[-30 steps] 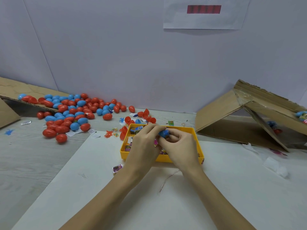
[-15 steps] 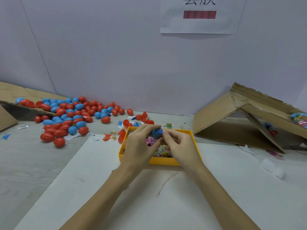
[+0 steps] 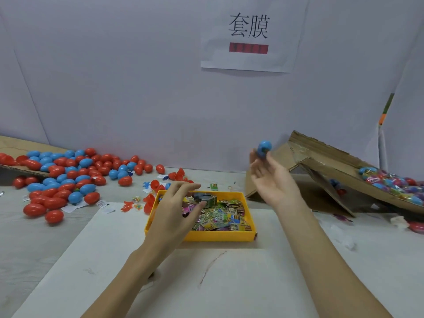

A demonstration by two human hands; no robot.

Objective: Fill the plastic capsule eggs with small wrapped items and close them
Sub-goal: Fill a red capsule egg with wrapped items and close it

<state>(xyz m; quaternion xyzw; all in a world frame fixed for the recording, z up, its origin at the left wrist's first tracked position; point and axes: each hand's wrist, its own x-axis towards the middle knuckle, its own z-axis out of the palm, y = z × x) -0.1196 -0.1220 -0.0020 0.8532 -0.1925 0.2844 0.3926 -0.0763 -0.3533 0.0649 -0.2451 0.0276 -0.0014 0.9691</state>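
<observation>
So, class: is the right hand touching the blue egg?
Cannot tell. In the head view, the blue egg sits at the right hand's blurred fingertips; neither contact nor gap shows plainly.

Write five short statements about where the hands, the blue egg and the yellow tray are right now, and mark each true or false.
1. The blue egg is at the fingertips of the right hand. True.
2. The left hand grips a red egg. False: its fingers are spread over the yellow tray and hold nothing.
3. The tray holds small colourful wrapped items. True.
4. The pile of red and blue eggs lies right of the tray. False: it lies to the left.
5. The right hand is raised toward the cardboard box. True.
</observation>
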